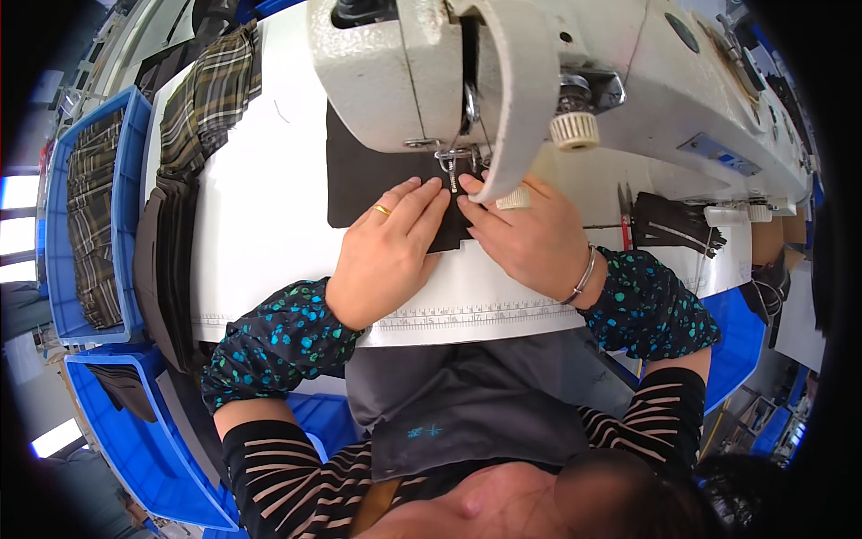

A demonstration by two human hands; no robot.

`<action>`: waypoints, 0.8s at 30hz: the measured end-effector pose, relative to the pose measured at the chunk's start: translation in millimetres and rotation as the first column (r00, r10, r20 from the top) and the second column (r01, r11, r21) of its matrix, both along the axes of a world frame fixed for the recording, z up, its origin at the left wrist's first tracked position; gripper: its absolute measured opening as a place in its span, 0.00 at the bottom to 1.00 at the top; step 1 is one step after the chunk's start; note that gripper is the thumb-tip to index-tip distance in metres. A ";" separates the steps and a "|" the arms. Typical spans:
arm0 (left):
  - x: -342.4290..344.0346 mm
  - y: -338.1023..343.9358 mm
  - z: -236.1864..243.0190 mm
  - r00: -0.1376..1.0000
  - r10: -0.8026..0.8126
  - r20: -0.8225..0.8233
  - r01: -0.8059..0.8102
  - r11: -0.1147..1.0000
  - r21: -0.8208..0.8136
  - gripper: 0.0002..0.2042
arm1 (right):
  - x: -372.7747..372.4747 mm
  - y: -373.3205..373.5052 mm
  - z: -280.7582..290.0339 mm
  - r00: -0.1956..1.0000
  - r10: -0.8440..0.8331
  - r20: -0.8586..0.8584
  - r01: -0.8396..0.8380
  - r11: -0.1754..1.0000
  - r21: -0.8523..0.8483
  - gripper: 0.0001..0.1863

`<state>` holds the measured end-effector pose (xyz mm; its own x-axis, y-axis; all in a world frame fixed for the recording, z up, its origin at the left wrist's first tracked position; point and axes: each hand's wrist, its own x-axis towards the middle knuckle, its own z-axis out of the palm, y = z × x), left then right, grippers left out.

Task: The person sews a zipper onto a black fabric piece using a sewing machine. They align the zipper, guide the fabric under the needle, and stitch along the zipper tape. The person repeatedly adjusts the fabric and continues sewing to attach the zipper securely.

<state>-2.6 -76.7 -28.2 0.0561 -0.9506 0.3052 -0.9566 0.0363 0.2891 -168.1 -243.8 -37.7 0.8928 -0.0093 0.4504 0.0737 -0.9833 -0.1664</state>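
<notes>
Sewing workshop: sewing machine [597, 45], plaid fabric [215, 90], blue bins [148, 467].

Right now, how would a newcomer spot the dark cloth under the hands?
Find the big white sewing machine, then the white table below its head. There the dark cloth lies flat, with fingers of the left hand and right hand on it. Unlike the dark stack at left and the dark bundle at right, it sits beneath the machine's head.

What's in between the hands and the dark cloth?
Nothing I can see. The left hand and right hand both rest on the dark cloth. The curved white part of the sewing machine hides some of the right hand from view.
</notes>
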 end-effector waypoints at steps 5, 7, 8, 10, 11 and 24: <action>0.3 1.0 -2.1 0.999 -0.033 0.033 0.033 0.999 0.011 0.34 | 4.1 2.0 -3.4 0.999 -0.003 0.040 0.003 1.000 0.002 0.14; 3.0 0.0 -1.5 0.998 -0.052 0.037 0.052 0.999 0.000 0.33 | 3.7 1.7 -4.0 0.999 -0.002 0.040 0.003 1.000 -0.018 0.14; 3.4 -1.3 -0.2 0.998 -0.060 0.036 0.060 0.998 -0.003 0.32 | 3.5 1.5 -4.2 0.999 -0.002 0.040 0.003 1.000 -0.027 0.14; 4.2 -3.9 3.4 0.997 -0.073 0.033 0.073 0.997 -0.010 0.30 | 4.0 0.9 -4.3 0.999 -0.005 0.039 0.006 1.000 -0.023 0.12; 5.3 -5.3 3.4 0.997 -0.065 0.043 0.065 0.998 -0.009 0.29 | 4.5 0.4 -4.4 0.999 -0.006 0.039 0.007 1.000 -0.020 0.11; 10.7 -13.6 -1.7 1.000 -0.003 0.017 0.003 1.000 0.018 0.31 | 10.3 -8.8 -0.5 1.000 -0.014 -0.004 0.014 1.000 -0.006 0.15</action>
<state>8.1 -90.3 -29.9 0.0482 -0.9560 0.2893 -0.9612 0.0343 0.2735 -157.8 -252.6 -38.2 0.8942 -0.0188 0.4472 0.0595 -0.9852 -0.1605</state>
